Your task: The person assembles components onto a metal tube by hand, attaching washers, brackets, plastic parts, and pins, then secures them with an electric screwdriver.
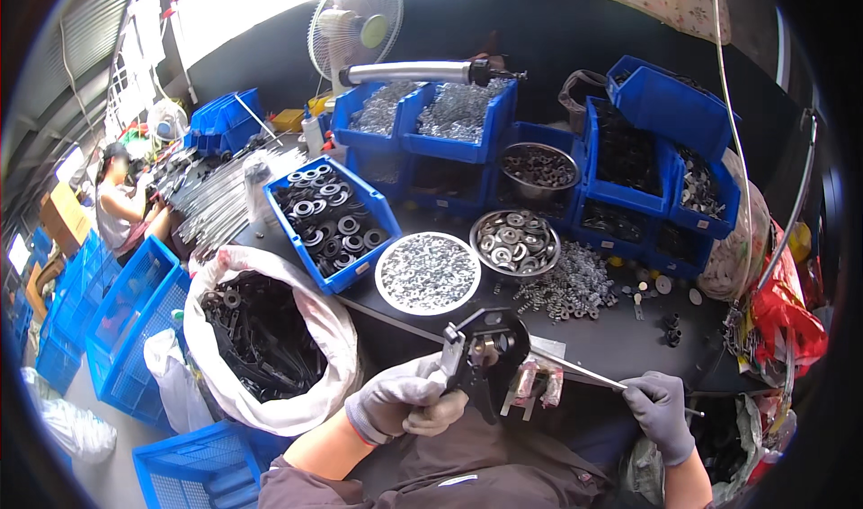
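Note:
Grey work gloves cover both my hands. My left hand [409, 399] is closed around a black bracket-like part [490, 352] with a rounded end and a bright metal piece at its left side. The thin metal rod [580, 365] is gripped in my right hand [661, 412]. From there it slants up and left to behind the black part; whether the two touch is hidden. Below the rod, just right of the black part, stands a small metal fixture [537, 388] with reddish wrapping. Loose springs [571, 284] lie on the dark table beyond my hands.
A white dish [382, 284] and steel bowl [476, 248] hold small metal parts. Blue bins [458, 145] are stacked behind. At left are a white sack [337, 329] of black parts and blue crates [135, 347]. Another person [121, 208] sits far left. A fan [355, 28] stands behind.

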A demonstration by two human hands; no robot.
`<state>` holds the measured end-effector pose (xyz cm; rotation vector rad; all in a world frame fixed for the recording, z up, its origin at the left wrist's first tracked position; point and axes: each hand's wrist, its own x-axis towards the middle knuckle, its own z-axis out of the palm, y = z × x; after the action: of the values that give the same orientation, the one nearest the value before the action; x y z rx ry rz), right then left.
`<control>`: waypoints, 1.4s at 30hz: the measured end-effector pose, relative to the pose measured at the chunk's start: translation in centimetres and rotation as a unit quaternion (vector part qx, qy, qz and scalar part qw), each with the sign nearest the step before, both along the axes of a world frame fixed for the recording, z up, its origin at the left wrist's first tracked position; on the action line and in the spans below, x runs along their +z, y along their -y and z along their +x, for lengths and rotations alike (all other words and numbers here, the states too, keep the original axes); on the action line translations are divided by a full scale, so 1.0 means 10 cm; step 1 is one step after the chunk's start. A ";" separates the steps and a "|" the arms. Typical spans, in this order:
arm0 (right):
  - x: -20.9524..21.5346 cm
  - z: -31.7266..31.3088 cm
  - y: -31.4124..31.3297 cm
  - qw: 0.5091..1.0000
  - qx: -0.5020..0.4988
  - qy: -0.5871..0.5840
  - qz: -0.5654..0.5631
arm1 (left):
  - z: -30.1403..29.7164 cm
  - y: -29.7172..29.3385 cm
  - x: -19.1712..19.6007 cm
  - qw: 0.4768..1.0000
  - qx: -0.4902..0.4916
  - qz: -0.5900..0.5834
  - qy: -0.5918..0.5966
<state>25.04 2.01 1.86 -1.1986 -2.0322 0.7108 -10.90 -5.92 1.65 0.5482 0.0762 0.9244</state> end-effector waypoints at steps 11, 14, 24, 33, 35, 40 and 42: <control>0.07 -0.16 -0.35 0.986 0.119 -0.008 -0.117 | -0.18 0.19 -0.08 0.999 -0.017 0.003 -0.042; 0.12 -0.21 -0.37 0.981 0.127 -0.019 -0.145 | -0.18 0.20 -0.16 0.998 -0.028 -0.017 -0.060; 0.12 -0.14 -0.60 0.928 0.221 -0.015 -0.299 | -0.08 0.19 -0.21 0.995 -0.099 0.017 -0.015; 0.19 -0.21 -0.40 0.972 0.215 0.028 -0.088 | -0.09 0.17 -0.16 0.994 -0.098 -0.038 -0.040; 0.11 -0.28 -0.28 0.974 0.210 0.002 -0.081 | -0.09 0.16 -0.10 0.992 -0.102 -0.039 -0.062; -0.06 -0.18 -0.19 0.892 0.281 -0.111 -0.337 | -0.10 0.10 -0.17 0.992 -0.117 -0.014 -0.034; -0.12 -0.14 -0.22 0.868 0.280 -0.092 -0.400 | -0.09 0.08 -0.14 0.990 -0.122 -0.005 -0.065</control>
<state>23.68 4.24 0.70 -0.8503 -1.9629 2.0172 -11.84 -6.76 0.26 0.5947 0.1282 0.6483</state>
